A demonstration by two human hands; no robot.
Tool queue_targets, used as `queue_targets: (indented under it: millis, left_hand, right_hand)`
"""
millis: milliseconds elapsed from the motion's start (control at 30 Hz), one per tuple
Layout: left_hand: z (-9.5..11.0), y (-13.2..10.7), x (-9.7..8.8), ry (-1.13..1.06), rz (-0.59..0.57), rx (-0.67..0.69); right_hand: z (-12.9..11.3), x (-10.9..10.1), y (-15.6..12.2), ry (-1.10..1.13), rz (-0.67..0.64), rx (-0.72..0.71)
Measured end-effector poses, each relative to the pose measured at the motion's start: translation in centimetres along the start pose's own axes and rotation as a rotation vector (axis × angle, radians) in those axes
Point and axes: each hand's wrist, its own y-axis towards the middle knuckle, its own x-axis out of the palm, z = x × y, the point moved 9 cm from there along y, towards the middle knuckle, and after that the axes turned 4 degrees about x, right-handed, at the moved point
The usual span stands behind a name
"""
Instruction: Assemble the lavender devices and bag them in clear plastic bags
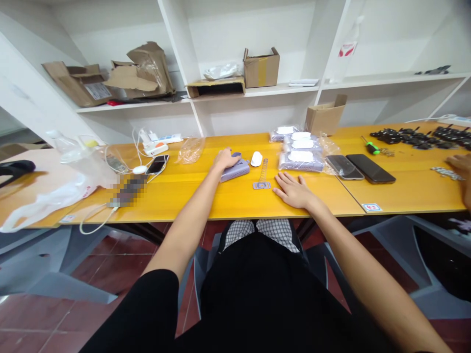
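Note:
My left hand (225,160) is on a purple plastic case (236,172) with a slotted side, the thumb over its top and the fingers curled at its far side. Just right of the case lie a white rounded part (256,158), a coil spring (264,170) and a small purple-grey plate (261,186) below the spring. My right hand (294,190) rests flat on the table with its fingers spread and holds nothing. Right above its fingertips are several purple cases with white tops (300,157), wrapped in clear plastic.
Two dark phones (371,168) lie to the right, near a green-handled screwdriver (371,147) and black parts (415,137). Another person's hand (459,164) is at the far right. Leftward are a power strip (156,148), a phone (157,164) and a plastic bag (47,203). Cardboard boxes (262,70) stand on the shelf.

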Motion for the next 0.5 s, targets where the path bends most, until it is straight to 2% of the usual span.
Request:
queue_targets:
  millis: [67, 167, 333, 500]
  left_hand:
    - [-0.5, 0.3, 0.7, -0.009, -0.018, -0.045]
    - [-1.3, 0.5, 0.7, -0.022, 0.002, -0.078]
    - [-2.0, 0.0, -0.4, -0.038, 0.071, -0.046]
    - [-1.8, -1.1, -2.2, -0.12, 0.231, 0.014]
  right_hand:
    - [0.0, 0.0, 0.0, 0.004, 0.005, -0.004]
    - [0.0, -0.1, 0.1, 0.008, 0.02, -0.005]
    - [0.1, -0.2, 0.1, 0.01, 0.045, -0.006]
    - [-0.1, -0.3, 0.1, -0.002, 0.045, -0.014]
